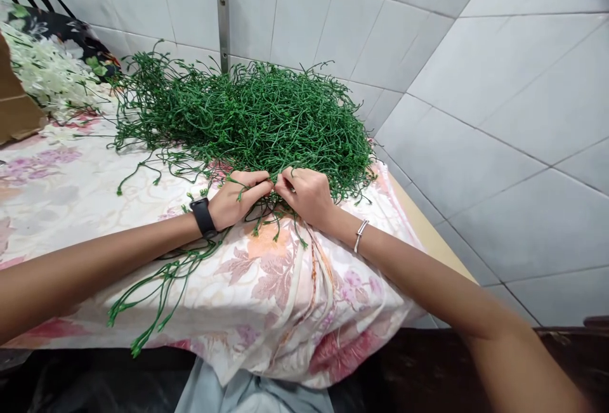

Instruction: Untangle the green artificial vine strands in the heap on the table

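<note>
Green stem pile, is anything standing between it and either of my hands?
Nothing visible does. The left hand and right hand are at the near edge of the green stem pile, with loose stems around them.

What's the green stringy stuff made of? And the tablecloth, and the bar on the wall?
Green stems: probably plastic, slightly shiny, as they're evenly coloured and bend like cords. Tablecloth: fabric, mostly dull, because it drapes in folds. Wall bar: likely metal, smooth, judging by its silvery sheen.

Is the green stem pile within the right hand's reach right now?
Probably yes: the right hand is at the near edge of the green stem pile, with nothing standing between, though that hand looks closed in a pinch.
</note>
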The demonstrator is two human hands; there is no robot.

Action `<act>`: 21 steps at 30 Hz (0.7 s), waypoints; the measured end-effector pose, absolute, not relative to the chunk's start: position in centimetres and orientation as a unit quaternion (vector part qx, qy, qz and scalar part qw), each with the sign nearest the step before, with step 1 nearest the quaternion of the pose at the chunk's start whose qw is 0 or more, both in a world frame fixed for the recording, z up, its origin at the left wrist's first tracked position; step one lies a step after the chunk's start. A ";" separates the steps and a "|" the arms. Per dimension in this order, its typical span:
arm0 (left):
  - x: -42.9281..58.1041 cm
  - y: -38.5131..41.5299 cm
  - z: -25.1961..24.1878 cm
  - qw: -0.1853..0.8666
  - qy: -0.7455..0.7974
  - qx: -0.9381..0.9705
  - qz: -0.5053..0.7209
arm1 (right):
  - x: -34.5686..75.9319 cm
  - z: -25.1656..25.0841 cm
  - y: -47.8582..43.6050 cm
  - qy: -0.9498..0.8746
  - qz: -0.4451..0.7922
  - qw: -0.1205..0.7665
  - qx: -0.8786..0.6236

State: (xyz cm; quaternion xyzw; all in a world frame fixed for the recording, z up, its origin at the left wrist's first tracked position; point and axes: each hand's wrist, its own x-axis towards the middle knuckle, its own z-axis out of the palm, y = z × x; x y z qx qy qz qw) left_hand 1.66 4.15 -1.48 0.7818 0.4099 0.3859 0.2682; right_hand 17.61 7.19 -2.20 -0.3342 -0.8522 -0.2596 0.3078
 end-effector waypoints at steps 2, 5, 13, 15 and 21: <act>1.7 4.1 -1.4 0.268 0.414 0.780 0.384 | 17.5 -2.2 7.2 -0.850 -0.259 0.308 -0.339; 1.7 4.0 -1.4 0.265 0.422 0.778 0.383 | 17.4 -2.2 7.1 -0.846 -0.257 0.307 -0.351; 1.8 3.9 -1.5 0.233 0.438 0.784 0.374 | 17.3 -2.3 7.1 -0.844 -0.256 0.287 -0.374; 1.8 3.8 -1.6 0.224 0.444 0.784 0.372 | 17.2 -2.3 7.1 -0.843 -0.256 0.284 -0.377; 1.9 3.7 -1.5 0.208 0.449 0.792 0.358 | 17.1 -2.3 7.0 -0.844 -0.256 0.274 -0.383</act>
